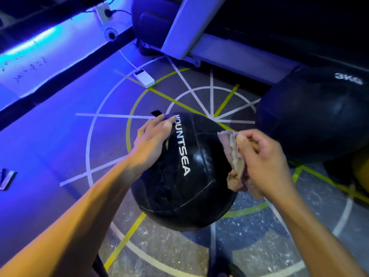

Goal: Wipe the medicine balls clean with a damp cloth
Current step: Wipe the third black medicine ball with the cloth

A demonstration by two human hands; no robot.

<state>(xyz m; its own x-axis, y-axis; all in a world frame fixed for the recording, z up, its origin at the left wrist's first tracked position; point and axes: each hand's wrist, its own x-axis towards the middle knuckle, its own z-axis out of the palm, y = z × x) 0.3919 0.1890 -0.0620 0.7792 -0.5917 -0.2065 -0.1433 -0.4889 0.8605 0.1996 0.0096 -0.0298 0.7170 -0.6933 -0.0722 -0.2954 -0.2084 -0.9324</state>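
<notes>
I observed one black medicine ball [185,172], lettered "MOUNTSEA" in white, sitting on the floor [60,148] at the centre of the view, directly between the two hands. The floor beneath it carried white and yellow-green line markings [211,100] in circles and spokes.

The left hand [151,140] lay flat on the ball's upper left face, fingers extended and together, the fingertips reaching toward the top of the ball beside the first letters of the wording. It gripped nothing; it rested on the surface with the palm down.

The right hand [259,156] was at the ball's right side, its fingers curled round a bunched, pale cloth [233,156]. The cloth hung from the grip in folds and lay against the ball's upper right panel (I could not tell how firmly it was pressed). The two hands were apart, one on each flank of the ball.

A second, larger dark ball [311,116], marked "3K" in white near its top, stood on the floor just beyond the right hand, to the right of the first ball. I could not tell whether the two balls touched.

Further back I noted a small white box [144,77] with a white cable on the floor, the pale frame of an exercise machine [179,29], and a wall strip lit blue [30,47] at the upper left.
</notes>
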